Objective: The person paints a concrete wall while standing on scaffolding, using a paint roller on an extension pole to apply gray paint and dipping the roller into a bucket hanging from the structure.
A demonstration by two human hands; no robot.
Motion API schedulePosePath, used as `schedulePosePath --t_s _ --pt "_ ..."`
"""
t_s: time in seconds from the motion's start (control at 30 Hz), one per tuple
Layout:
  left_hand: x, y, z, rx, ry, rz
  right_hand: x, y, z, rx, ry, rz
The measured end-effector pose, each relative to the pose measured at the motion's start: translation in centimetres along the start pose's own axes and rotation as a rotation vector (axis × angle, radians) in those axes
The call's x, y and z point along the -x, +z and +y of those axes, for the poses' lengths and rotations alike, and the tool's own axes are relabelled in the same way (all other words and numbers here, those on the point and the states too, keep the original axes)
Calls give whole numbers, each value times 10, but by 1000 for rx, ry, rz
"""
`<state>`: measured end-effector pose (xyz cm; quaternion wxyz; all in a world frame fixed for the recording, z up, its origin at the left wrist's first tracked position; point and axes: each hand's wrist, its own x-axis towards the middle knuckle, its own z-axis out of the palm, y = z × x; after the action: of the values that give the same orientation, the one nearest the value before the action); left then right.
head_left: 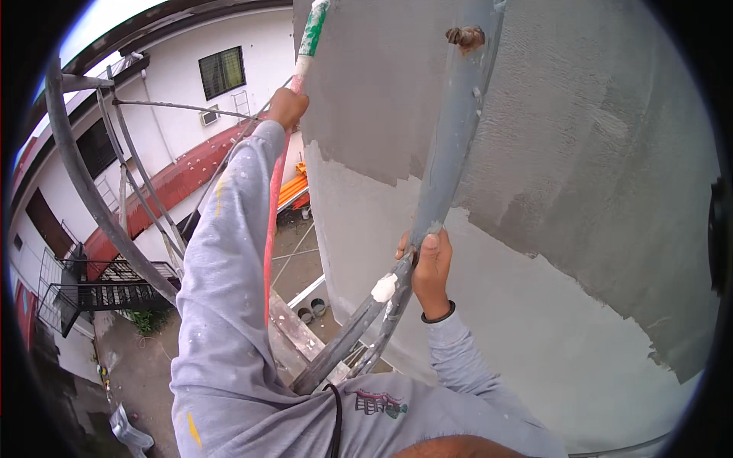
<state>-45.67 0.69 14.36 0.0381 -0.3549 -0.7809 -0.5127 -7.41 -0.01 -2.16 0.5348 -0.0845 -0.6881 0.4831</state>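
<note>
My left hand (pixel 289 108) is raised at the upper left, its fingers wrapped round a long red pole (pixel 272 221). Above that hand, the pole has a green section spattered with white; its top end runs out of view. Lower down, my right hand (pixel 433 275) is closed round a grey scaffold pipe (pixel 447 160), close to where it meets other pipes. A white blob sticks to one of the lower pipes (pixel 340 343). Behind the pipes rises a grey wall (pixel 550 305), with a darker upper area and a lighter coat below, parted by a ragged edge.
Curved scaffold tubes and braces (pixel 107 191) stand at the left. Planks (pixel 294 324) lie below me, near two buckets (pixel 311 311) on the ground far down. Across the gap are a white building (pixel 168 76) with a red ledge and a black metal staircase (pixel 107 294).
</note>
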Motion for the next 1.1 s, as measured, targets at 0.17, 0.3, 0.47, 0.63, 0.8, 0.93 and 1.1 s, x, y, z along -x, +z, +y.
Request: schedulePosePath --t_s 0.17,0.3,0.47,0.63,0.8,0.93,1.1 --pt "78 70 -132 -103 -168 -6 2 0 -1 -53 30 -9" --pt "156 112 -208 -146 -155 19 0 3 -7 -81 30 -9" --pt "257 141 -270 -227 -354 -154 2 5 -10 -84 38 16" --pt "339 157 -298 -128 -517 -277 2 9 -11 -144 26 57" --pt "307 159 -289 -159 -390 -175 0 8 -14 -117 13 37" --pt "219 144 -246 -60 -218 -58 1 9 -14 -148 2 53" --pt "100 107 -141 26 -54 45 2 6 -14 -145 14 28"
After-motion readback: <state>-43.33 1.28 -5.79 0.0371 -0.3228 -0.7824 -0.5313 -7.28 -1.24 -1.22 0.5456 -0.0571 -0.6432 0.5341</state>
